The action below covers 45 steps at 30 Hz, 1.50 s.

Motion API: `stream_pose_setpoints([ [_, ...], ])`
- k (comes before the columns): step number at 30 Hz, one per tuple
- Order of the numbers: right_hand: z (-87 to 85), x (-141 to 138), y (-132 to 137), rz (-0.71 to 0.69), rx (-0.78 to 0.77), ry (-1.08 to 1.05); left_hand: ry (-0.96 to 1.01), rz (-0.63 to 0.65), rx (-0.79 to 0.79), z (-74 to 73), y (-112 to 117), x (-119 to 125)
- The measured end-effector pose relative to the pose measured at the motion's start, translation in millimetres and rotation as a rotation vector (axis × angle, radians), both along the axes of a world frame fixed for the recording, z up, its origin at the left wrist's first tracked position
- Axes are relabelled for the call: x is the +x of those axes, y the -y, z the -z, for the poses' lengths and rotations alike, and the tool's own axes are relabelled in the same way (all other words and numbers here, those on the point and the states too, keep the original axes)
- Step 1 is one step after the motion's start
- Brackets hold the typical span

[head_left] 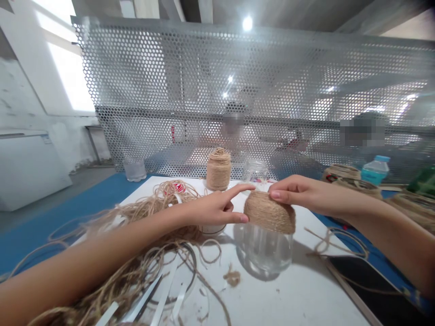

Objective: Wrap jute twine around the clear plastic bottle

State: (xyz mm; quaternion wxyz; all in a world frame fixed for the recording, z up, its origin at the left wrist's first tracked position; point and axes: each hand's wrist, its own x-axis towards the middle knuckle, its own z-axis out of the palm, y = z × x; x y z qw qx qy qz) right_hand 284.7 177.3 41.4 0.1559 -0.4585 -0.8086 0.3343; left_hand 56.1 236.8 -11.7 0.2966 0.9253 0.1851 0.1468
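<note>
Loose jute twine [112,258] trails beneath the left hand [212,210] on a white table [299,290], below a perforated metal screen [254,77]. Between the reaching hands, an upside-down glass jar [268,226], partly twine-wrapped, sits pinched lightly by the left thumb [239,218] and the right hand's [306,194] fingertips [277,194].

Right there the glass jar [268,251] stands on the white worktop [306,290], its domed top packed in tight, even coils of jute twine [269,213], its lower half bare clear glass.
</note>
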Motion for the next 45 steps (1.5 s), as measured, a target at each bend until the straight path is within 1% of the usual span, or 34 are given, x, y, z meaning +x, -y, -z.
stream_pose_setpoints([
  [6,-1.6,5.2,-4.5,-0.105,-0.029,-0.017,-0.029,-0.01,0.103,4.7,0.2,0.5],
  [9,-3.0,7.6,-4.9,-0.127,-0.037,-0.014,-0.034,-0.02,0.165,4.1,3.9,2.1],
  [11,-3.6,8.4,-4.6,-0.124,-0.018,-0.001,-0.042,-0.047,0.233,2.6,6.1,2.5],
  [15,-3.6,8.6,-4.8,-0.104,0.035,0.027,-0.097,-0.118,0.434,0.1,8.3,2.2],
  [16,-3.9,8.4,-4.7,-0.095,0.056,0.042,-0.111,-0.125,0.458,0.0,8.4,2.1],
  [17,-4.4,8.2,-4.1,-0.079,0.084,0.067,-0.119,-0.126,0.456,0.2,8.2,2.2],
  [20,-7.0,6.4,1.3,-0.01,0.199,0.193,-0.108,-0.111,0.357,1.2,7.3,3.1],
  [23,-7.9,2.3,11.3,0.06,0.398,0.328,-0.074,-0.128,0.301,1.5,6.7,4.3],
  [26,-4.5,-2.8,19.6,0.026,0.63,0.467,-0.075,-0.153,0.277,0.7,7.2,5.1],
  [28,-1.7,-5.4,22.2,-0.013,0.722,0.538,-0.085,-0.17,0.274,0.1,8.2,5.5],
  [32,-0.3,-7.6,21.8,-0.031,0.797,0.593,-0.126,-0.201,0.291,-0.4,11.3,5.9],
  [38,1.9,-8.5,17.9,-0.052,0.915,0.591,-0.156,-0.222,0.343,-0.4,14.9,6.4],
  [41,5.2,-11.5,17.4,-0.029,0.973,0.627,-0.154,-0.221,0.351,-0.6,15.3,6.9],
  [45,8.5,-18.0,19.0,0.022,1.005,0.736,-0.168,-0.239,0.373,-0.7,14.9,6.7],
])
